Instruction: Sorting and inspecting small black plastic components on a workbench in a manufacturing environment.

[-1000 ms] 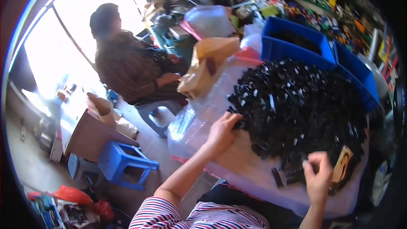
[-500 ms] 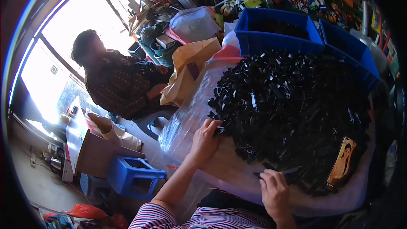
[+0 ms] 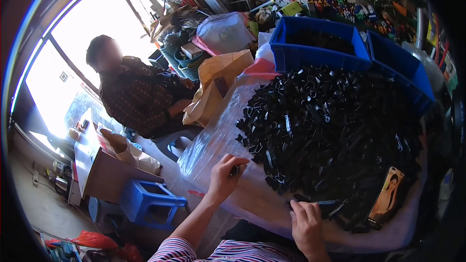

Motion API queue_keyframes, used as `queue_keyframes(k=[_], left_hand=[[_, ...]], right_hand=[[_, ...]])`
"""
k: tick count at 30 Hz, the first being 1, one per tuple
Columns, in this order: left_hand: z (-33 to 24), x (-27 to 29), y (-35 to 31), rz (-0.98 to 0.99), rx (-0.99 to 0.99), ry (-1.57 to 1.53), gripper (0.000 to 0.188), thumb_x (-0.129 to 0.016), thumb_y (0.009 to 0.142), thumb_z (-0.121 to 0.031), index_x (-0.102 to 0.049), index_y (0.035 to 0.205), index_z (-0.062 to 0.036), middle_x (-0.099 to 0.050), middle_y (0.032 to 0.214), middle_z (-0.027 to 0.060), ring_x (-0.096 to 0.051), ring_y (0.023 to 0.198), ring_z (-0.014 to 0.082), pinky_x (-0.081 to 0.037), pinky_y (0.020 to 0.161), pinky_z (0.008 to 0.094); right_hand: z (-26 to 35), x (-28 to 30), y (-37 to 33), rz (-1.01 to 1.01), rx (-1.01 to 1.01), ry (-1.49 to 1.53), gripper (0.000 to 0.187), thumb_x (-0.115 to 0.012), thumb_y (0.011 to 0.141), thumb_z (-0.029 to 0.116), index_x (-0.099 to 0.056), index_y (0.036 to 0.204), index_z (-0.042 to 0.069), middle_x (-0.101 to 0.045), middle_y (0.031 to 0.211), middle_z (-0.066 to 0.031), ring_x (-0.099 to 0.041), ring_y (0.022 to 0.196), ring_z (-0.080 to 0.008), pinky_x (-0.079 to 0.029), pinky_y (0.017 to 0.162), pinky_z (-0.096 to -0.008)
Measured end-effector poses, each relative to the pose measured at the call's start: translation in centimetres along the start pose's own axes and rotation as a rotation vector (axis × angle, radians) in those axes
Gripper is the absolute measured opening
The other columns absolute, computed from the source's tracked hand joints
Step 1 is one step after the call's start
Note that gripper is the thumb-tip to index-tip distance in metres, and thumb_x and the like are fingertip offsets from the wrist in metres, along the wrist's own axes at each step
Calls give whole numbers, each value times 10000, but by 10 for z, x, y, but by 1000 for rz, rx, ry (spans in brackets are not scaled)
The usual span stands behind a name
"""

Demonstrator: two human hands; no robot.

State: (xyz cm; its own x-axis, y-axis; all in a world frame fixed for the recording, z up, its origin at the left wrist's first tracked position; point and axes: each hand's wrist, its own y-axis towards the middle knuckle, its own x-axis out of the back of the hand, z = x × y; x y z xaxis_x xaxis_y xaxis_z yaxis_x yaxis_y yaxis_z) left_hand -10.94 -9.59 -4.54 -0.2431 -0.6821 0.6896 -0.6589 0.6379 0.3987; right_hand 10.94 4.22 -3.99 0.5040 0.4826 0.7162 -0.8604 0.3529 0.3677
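Note:
A wide heap of small black pieces (image 3: 320, 131), some folded and some strip-like, covers most of the table (image 3: 262, 199). Near the heap's front left edge, my left hand (image 3: 226, 178) is closed around a small black piece (image 3: 235, 170), partly hidden by the fingers. My right hand (image 3: 307, 225) rests palm down at the front edge of the heap. Its fingers are extended and slightly apart, beside a few loose black strips (image 3: 326, 203); nothing shows in its grip.
Two blue bins (image 3: 320, 58) stand behind the heap; the left one holds black pieces. A phone (image 3: 385, 198) lies on the heap at right. Across the table's left side sits another person (image 3: 136, 87) by a brown paper sack (image 3: 218, 80). Blue stools (image 3: 150, 201) stand at lower left.
My left hand has drawn back from the heap toward me, with a black piece in it. My right hand has shifted slightly left and lowered, its fingers straighter. The view has tilted a little.

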Motion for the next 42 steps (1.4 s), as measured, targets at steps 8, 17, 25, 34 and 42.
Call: queue_keyframes(k=[8, 17, 25, 34, 42], left_hand=[[-59, -10, 15, 268, 498, -1267, 151, -572, 872, -148, -541, 959, -29, -606, 765, 71, -636, 666, 171, -529, 612, 296], [-89, -47, -2, 483, 630, -1476, 128, -568, 874, -166, -545, 919, -48, -621, 774, 113, -569, 577, 129, -446, 520, 235], [-100, -56, -17, 361, 574, -1442, 121, -568, 879, -139, -548, 911, -24, -591, 755, 62, -571, 590, 112, -461, 542, 233], [-103, -56, -20, 179, 310, -1148, 82, -561, 872, -64, -548, 904, 10, -592, 724, 50, -591, 601, 98, -469, 538, 206], [-111, -52, -27, 118, 335, -1118, 144, -571, 871, -131, -556, 936, -3, -594, 839, 53, -564, 695, 91, -449, 611, 213]], right_hand=[[13, 16, 9, -300, 3, 211, 245, -580, 814, 7, -551, 1056, 1, -570, 903, -136, -582, 791, -243, -465, 698, -304], [18, 32, -4, -315, -239, 345, 250, -592, 866, 168, -560, 1049, 1, -605, 873, -66, -547, 708, -111, -433, 660, -221], [20, 22, -3, -285, -321, 330, 230, -605, 858, 182, -560, 993, 1, -626, 823, -94, -595, 709, -172, -464, 645, -251], [19, 16, 5, -273, -346, 331, 193, -586, 872, 164, -548, 956, -7, -590, 734, -53, -534, 649, -89, -439, 605, -223], [20, 3, 19, -312, -364, 447, 201, -563, 888, 182, -493, 868, -5, -570, 713, -66, -537, 634, -107, -440, 575, -242]])
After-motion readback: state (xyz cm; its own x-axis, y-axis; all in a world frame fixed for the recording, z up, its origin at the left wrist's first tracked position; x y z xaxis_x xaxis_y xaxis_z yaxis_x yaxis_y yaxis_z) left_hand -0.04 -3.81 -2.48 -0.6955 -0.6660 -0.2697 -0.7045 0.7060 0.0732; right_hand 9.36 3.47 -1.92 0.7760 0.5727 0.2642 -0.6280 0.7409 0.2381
